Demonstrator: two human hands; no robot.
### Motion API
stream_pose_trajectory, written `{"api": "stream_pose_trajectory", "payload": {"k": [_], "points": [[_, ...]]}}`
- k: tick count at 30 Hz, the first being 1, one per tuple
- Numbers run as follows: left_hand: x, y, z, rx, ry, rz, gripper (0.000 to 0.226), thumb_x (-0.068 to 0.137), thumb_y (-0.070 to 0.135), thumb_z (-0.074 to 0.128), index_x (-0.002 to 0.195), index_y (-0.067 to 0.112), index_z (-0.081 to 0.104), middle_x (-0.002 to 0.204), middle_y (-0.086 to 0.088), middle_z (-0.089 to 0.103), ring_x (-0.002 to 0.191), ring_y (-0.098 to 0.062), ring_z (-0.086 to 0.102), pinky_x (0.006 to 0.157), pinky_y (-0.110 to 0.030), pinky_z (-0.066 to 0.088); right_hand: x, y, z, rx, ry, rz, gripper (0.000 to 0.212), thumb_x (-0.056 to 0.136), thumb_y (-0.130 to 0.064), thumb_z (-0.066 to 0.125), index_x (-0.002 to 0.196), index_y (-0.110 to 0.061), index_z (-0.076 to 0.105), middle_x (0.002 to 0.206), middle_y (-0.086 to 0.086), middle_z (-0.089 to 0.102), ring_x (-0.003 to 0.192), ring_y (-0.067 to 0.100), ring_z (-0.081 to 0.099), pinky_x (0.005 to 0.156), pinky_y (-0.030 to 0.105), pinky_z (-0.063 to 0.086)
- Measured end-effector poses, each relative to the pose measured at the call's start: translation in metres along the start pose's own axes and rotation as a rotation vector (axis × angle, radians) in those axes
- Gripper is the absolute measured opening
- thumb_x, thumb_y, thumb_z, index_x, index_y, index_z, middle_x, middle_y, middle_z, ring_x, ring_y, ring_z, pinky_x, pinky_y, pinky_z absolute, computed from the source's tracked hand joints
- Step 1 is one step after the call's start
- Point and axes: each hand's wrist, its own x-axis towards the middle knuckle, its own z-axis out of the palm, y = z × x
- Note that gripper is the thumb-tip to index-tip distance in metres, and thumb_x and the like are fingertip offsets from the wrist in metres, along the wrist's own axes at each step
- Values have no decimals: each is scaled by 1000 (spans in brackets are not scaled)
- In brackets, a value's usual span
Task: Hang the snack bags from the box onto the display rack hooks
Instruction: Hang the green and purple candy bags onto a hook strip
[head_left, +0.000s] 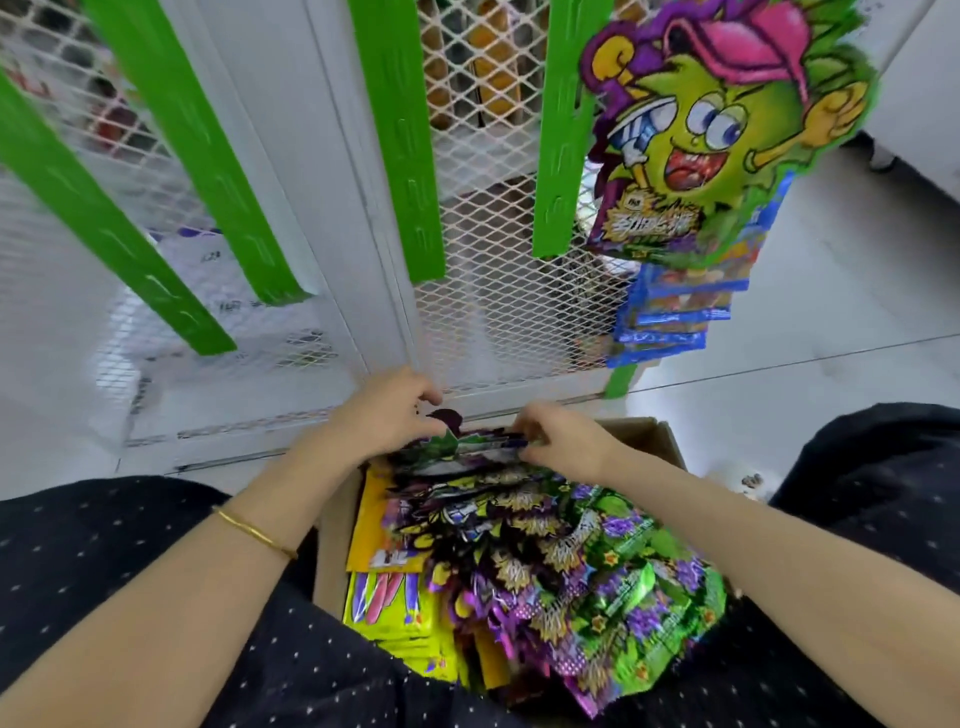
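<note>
The left hand (387, 410) and right hand (561, 441), fingers curled, pinch the top edge of a green-and-purple foil snack bag (467, 449) at the far end of the brown cardboard box (660, 441). Probably light, crinkly, slippery: best held by its header.

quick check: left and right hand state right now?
Left hand: closed, pinching the top edge of the snack bags.
Right hand: closed, pinching the same top edge; whether they hold one bag or several cannot be told.

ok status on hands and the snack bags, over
Left hand and right hand both pinch top of green-and-purple foil snack bag in brown cardboard box. Not yet hung. Nothing blocking the white mesh rack.
</note>
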Motion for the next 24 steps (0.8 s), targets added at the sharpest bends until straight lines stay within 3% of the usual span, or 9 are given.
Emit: {"api": "stream_pose_trajectory", "payload": {"k": [5, 8, 10, 12, 16, 17, 19, 21, 24], "points": [[5, -1, 19, 128, 27, 21, 22, 87, 29, 62, 102, 13, 68, 103, -9, 64, 103, -28, 56, 84, -39, 46, 4, 8, -9, 77, -53, 29, 36, 85, 2, 52, 120, -7, 53, 113, 11, 59, 102, 22, 55, 79, 24, 42], [-1, 16, 1, 47, 201, 122, 16, 93, 22, 55, 101, 14, 65, 97, -5, 65, 94, -25, 59, 76, -33, 45, 3, 13, -23, 180, 152, 86, 27, 88, 4, 46, 111, -4, 57, 104, 9, 60, 96, 21, 56, 80, 26, 45], [-10, 29, -22, -83, 296, 196, 15, 96, 19, 49, 99, 14, 63, 83, -1, 65, 77, -17, 65, 71, -32, 50, 1, 15, -36, 330, 304, 129, 25, 91, 1, 44, 111, -6, 57, 99, 5, 58, 90, 19, 56, 79, 29, 45], [-22, 39, -43, -295, 313, 248, 17, 96, 24, 47, 99, 13, 60, 81, 3, 66, 72, -8, 64, 70, -29, 52, -2, 15, -50, 496, 406, 153, 20, 93, -7, 45, 109, -10, 57, 101, 5, 61, 90, 20, 59, 80, 32, 46], [-37, 45, -56, -575, 361, 275, 51, 83, 52, 44, 86, 5, 61, 83, -12, 62, 77, -21, 57, 69, -35, 43, -14, 13, -66, 684, 426, 175, 23, 98, -29, 44, 112, -14, 53, 110, 4, 61, 99, 19, 58, 87, 38, 46], [-39, 47, -55, -616, 377, 269, 42, 83, 47, 52, 82, 6, 61, 82, -11, 61, 76, -18, 57, 69, -35, 43, -16, 12, -67, 720, 412, 181, 28, 98, -33, 42, 115, -13, 52, 113, 4, 61, 101, 18, 58, 87, 38, 47], [-40, 51, -54, -688, 382, 275, 10, 83, 17, 63, 76, 15, 56, 85, -6, 62, 78, -11, 58, 72, -31, 47, -20, 10, -68, 742, 410, 174, 34, 98, -36, 41, 121, -12, 50, 116, 3, 60, 105, 19, 58, 91, 40, 46], [-42, 54, -54, -703, 383, 296, 31, 80, -8, 57, 75, 22, 53, 88, -3, 62, 86, -14, 60, 79, -30, 49, -24, 9, -68, 709, 428, 144, 37, 98, -37, 41, 126, -14, 47, 120, 2, 57, 111, 19, 55, 96, 39, 44], [-47, 58, -58, -760, 379, 350, 40, 77, -18, 50, 76, 21, 56, 83, 3, 61, 84, -8, 59, 77, -20, 48, -32, 5, -71, 646, 464, 66, 44, 98, -34, 42, 136, -13, 40, 132, 0, 49, 122, 16, 47, 97, 28, 37]]}}
